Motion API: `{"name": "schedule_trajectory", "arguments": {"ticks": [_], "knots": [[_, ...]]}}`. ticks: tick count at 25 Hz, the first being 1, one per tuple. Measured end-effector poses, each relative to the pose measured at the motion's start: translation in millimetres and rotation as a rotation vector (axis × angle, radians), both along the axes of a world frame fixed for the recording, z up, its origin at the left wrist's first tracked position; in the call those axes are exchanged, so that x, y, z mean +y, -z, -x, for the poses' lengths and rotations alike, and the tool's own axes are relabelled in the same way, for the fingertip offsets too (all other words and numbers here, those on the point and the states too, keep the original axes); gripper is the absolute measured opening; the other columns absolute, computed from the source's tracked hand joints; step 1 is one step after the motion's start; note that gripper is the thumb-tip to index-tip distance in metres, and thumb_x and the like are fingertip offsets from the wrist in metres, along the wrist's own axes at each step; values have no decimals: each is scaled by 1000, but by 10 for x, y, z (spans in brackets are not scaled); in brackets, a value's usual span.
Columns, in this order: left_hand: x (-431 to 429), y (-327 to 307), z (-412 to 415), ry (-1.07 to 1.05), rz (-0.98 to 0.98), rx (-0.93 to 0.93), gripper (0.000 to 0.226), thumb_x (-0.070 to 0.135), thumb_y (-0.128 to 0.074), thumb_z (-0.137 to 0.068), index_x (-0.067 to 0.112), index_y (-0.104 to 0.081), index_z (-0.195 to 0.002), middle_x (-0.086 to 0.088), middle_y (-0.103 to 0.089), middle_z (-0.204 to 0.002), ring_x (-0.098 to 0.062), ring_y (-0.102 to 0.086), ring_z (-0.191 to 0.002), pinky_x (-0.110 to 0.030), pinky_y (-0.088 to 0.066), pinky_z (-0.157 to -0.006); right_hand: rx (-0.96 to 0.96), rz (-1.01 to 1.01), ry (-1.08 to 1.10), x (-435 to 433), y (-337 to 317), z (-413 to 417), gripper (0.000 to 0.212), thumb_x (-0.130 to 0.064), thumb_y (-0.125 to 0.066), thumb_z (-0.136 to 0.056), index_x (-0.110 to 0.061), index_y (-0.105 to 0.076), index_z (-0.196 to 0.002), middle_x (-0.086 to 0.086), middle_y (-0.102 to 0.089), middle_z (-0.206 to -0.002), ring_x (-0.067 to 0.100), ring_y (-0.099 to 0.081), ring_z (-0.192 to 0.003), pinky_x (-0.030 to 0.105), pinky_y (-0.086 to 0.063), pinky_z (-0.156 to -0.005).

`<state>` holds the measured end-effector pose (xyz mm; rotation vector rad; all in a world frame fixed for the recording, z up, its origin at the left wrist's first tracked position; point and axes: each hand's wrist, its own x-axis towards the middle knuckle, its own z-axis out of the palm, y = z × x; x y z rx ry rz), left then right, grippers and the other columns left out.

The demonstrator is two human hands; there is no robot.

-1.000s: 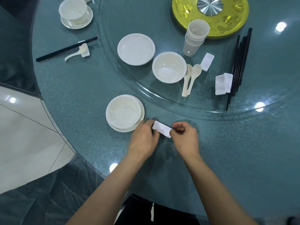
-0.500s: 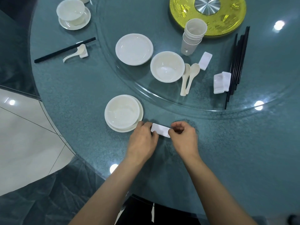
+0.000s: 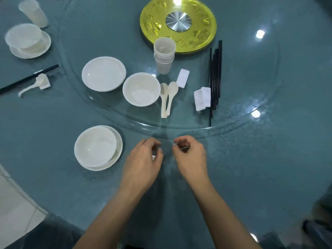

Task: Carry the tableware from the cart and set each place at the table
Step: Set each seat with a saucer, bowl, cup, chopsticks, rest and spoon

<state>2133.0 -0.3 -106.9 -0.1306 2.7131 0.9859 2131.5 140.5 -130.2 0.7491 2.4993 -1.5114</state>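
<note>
White, a small sliver (image 3: 153, 157) peeks from under the left hand (image 3: 143, 160). Blur hides whether its curled fingers, or those of the right hand (image 3: 191, 157) just beside it, grasp anything. Left of the hands a bowl (image 3: 95, 146) sits on a plate (image 3: 120, 146). Beyond them, on the glass turntable (image 3: 251, 69), lie spoons (image 3: 168, 94), chopstick rests (image 3: 202, 97), black chopsticks (image 3: 215, 74) and stacked cups (image 3: 164, 54).
</note>
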Motion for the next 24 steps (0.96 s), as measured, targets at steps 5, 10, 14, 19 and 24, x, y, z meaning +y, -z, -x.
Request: {"name": "schedule_trajectory", "arguments": {"ticks": [5, 10, 14, 19, 24], "knots": [[457, -27, 250, 62, -57, 95, 14, 25, -61, -94, 26, -69, -105, 13, -64, -99, -7, -55, -80, -18, -36, -74, 44, -44, 44, 383, -38, 181, 13, -15, -71, -86, -27, -68, -87, -8, -72, -86, 5, -66, -80, 22, -52, -77], [922, 44, 489, 98, -125, 112, 11, 27, -60, -93, 30, -68, -101, 16, -64, -95, -4, -57, -80, -27, -48, -80, 100, -101, 94, 832, -16, 461, 6, -19, -71, -85, -24, -70, -87, -11, -71, -83, 4, -65, -80, 27, -53, -78], [1159, 112, 611, 90, -144, 130, 11, 27, -60, -93, 30, -67, -101, 17, -64, -95, -3, -56, -81, -31, -51, -80, 113, -173, 130, 1133, -33, 703, 1, -23, -70, -86, -24, -70, -86, -14, -69, -78, 2, -64, -79, 19, -48, -73], [1284, 168, 711, 73, -151, 105, 11, 28, -59, -95, 32, -67, -101, 18, -62, -93, -4, -56, -85, -27, -48, -80, 99, -211, 190, 1346, -12, 1035, 8, -29, -69, -87, -23, -69, -82, -12, -68, -75, 6, -65, -78, 29, -52, -78], [1314, 187, 775, 61, -150, 79, 9, 28, -58, -96, 33, -65, -99, 20, -61, -92, -2, -56, -86, -12, -41, -73, 86, -277, 197, 1406, 49, 1447, 18, -39, -67, -90, -21, -69, -85, -7, -69, -81, 18, -67, -84, 38, -54, -81]]}}
